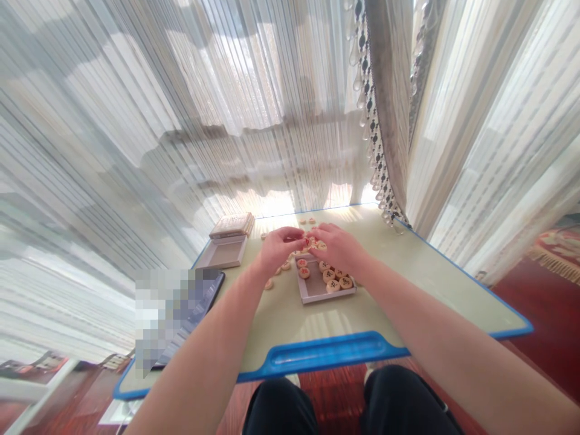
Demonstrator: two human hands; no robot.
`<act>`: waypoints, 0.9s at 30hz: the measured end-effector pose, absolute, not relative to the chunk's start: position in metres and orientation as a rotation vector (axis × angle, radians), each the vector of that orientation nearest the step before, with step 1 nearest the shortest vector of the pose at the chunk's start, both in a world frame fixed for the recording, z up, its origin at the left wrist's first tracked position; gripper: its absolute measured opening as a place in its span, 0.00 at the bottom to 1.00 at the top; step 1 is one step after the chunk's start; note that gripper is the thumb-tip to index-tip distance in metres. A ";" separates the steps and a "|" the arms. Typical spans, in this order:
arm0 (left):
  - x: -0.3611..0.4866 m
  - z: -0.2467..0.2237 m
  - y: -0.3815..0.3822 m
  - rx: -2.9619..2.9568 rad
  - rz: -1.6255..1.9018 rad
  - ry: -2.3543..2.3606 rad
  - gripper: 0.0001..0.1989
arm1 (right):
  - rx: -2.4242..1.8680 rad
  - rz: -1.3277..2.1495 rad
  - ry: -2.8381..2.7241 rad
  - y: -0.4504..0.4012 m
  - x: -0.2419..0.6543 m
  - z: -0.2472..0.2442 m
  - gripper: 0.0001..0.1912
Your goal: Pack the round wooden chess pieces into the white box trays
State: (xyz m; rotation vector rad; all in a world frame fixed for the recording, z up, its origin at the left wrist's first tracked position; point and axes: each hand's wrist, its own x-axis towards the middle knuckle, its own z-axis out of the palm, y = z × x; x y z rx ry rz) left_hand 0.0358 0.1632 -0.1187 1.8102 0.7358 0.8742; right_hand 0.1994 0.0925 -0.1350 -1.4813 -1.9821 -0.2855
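Observation:
My left hand [280, 246] is over the far side of a shallow white box tray, its thumb and fingers closed around a Chinese chess piece [306, 241] with a red mark. Facing it, my right hand [334, 243] has its thumb and fingers apart above other loose pieces. Which of these it touches, I cannot make out. The box tray [313, 298] holds red-marked pieces [304, 272] on its left and several black-marked pieces [333, 285] on its right. My right hand hides part of the tray's far right corner.
Loose pieces [285, 265] lie left of the tray, and a couple [312, 220] near the table's far edge. Farther left are another shallow tray [223, 252], a stacked box [232, 225] and a tablet-like device [199, 311], partly blurred. The table [426, 266] has a blue rim.

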 end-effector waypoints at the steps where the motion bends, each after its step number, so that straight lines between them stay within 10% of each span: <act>1: 0.036 -0.118 0.163 1.802 0.880 0.738 0.19 | -1.478 -0.279 -1.978 0.093 0.200 -0.136 0.17; 27: 0.027 -0.122 0.176 2.107 0.512 1.187 0.17 | -1.523 -0.078 -2.010 0.089 0.193 -0.134 0.13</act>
